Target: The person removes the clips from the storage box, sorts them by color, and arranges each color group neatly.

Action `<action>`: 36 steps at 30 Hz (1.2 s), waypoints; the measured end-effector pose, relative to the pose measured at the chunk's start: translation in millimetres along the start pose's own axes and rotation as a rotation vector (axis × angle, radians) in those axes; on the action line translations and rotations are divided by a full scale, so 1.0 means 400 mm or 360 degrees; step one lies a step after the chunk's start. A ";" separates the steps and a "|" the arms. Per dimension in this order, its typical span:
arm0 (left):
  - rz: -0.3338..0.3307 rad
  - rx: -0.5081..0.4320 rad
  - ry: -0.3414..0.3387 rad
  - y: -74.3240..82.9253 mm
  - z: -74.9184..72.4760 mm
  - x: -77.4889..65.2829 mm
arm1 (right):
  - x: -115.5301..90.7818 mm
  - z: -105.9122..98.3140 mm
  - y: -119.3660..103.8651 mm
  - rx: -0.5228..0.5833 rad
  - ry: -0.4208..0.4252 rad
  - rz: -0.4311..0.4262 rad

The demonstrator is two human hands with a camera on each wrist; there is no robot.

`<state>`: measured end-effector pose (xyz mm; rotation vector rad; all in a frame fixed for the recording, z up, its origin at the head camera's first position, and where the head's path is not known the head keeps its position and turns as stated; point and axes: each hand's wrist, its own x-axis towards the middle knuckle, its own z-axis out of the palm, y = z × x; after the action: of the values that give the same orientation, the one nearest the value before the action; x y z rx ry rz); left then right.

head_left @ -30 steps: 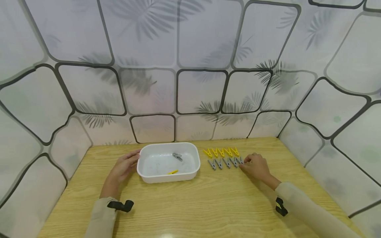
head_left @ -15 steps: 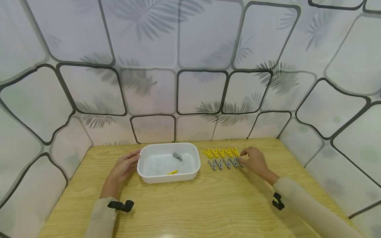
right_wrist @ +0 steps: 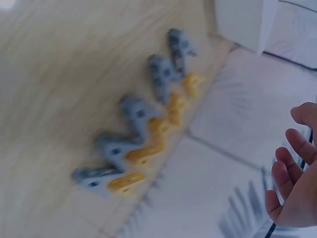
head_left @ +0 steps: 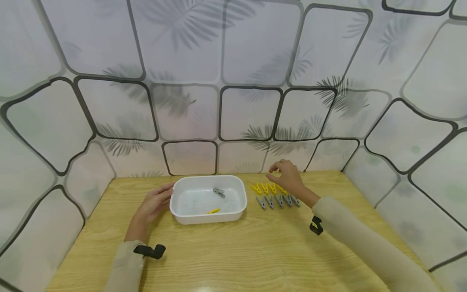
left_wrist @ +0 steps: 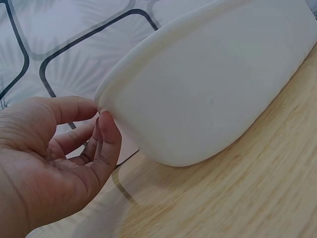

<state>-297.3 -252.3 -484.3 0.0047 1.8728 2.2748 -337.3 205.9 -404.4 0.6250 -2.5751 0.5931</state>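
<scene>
My left hand [head_left: 155, 202] is at the left end of a white plastic basin [head_left: 208, 219]; in the left wrist view its thumb and curled fingertips pinch the basin's rim. Inside the basin lie a grey clothespin [head_left: 219, 192] and a yellow clothespin [head_left: 213, 211]. Above the row of yellow clothespins [head_left: 273, 189] hovers my right hand [head_left: 289, 179], fingers loosely bent, thumb apart, nothing between them. It hides part of that row's right end. Nearer me runs a row of grey clothespins [head_left: 280, 202]. Both rows show blurred in the right wrist view, grey clothespins [right_wrist: 137, 113] beside yellow ones.
Everything stands on a light wooden table [head_left: 226, 255]. A wall [head_left: 249, 113] with a dark-lined cell and leaf pattern rises behind it, and more of the same covering stands at both sides. Black straps [head_left: 148, 251] circle the sleeves.
My right hand has let go of the rightmost grey clothespin, then lifted and moved left and away, over the yellow row. The left hand stays at the basin.
</scene>
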 end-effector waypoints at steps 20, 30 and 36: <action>0.0030 0.0010 0.0021 0.002 -0.001 -0.001 | 0.151 0.158 -0.260 -0.0060 -0.0307 -0.0332; 0.0025 0.0042 0.0036 -0.001 -0.001 -0.001 | 0.145 0.241 -0.308 -0.0269 -0.0717 -0.0313; 0.0034 0.0033 0.0035 -0.003 -0.002 -0.001 | 0.140 0.273 -0.305 -0.0356 -0.0725 -0.0278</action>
<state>-297.0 -252.9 -485.4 0.0026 1.9161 2.2781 -353.2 35.4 -429.9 0.9865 -2.8994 0.1056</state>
